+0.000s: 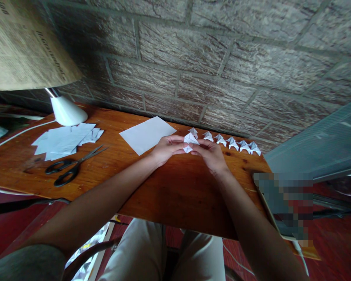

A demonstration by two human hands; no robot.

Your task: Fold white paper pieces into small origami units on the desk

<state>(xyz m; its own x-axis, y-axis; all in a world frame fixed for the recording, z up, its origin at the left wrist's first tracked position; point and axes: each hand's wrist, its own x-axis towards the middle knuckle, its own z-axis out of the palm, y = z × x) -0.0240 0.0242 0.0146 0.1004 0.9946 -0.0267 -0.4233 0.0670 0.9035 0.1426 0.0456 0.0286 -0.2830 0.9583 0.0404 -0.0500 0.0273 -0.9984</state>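
Note:
Between both hands I hold a small white folded paper piece (190,139) above the middle of the wooden table. My left hand (165,149) grips its left side, fingers and thumb closed on it. On the other side my right hand (211,153) pinches its right and lower edge. Similar folded paper pieces (233,143) stand in a row along the wall, running right from just behind my hands. A flat sheet of white paper (144,134) lies behind my left hand.
Black-handled scissors (73,168) lie on the table (175,195) at the left, blades slightly apart. Behind them is a loose pile of paper squares (66,139). A lamp (67,111) with a printed shade stands far left. A blurred-out device (280,207) rests at the right edge, with a cable.

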